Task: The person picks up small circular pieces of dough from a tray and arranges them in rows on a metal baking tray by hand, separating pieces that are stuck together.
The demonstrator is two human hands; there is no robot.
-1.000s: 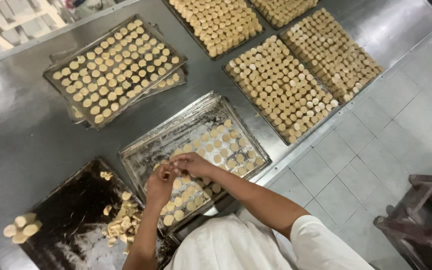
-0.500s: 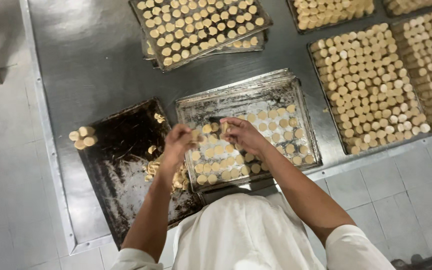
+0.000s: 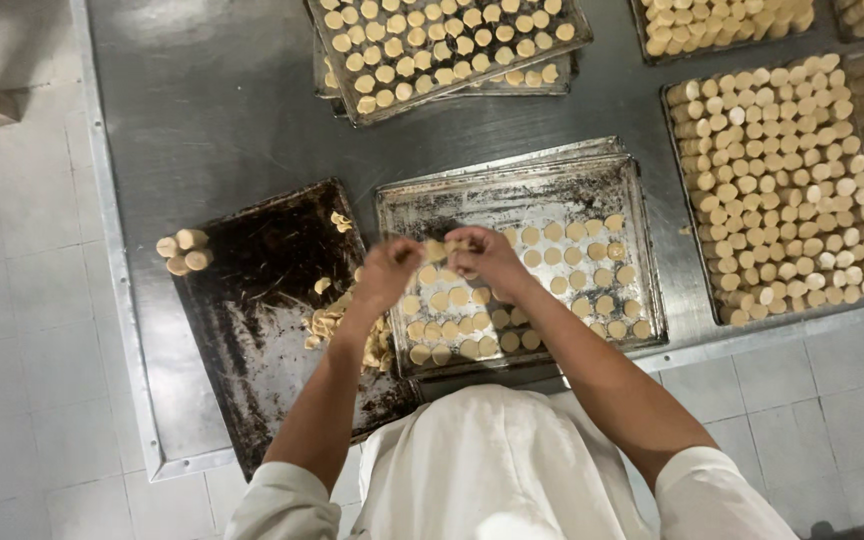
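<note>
Both hands, left hand (image 3: 387, 272) & right hand (image 3: 487, 257), stay over baking tray (image 3: 512, 195), pinching dough strip (image 3: 440, 248); steel table (image 3: 212, 110), tiled floor (image 3: 22, 330).

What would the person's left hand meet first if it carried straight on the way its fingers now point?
Probably the right hand: the left hand points right towards it, with a pale dough piece between their fingertips. Motion blur hides the exact contact.

Motion blur smears the dough piece (image 3: 439, 247) between both hands.
</note>
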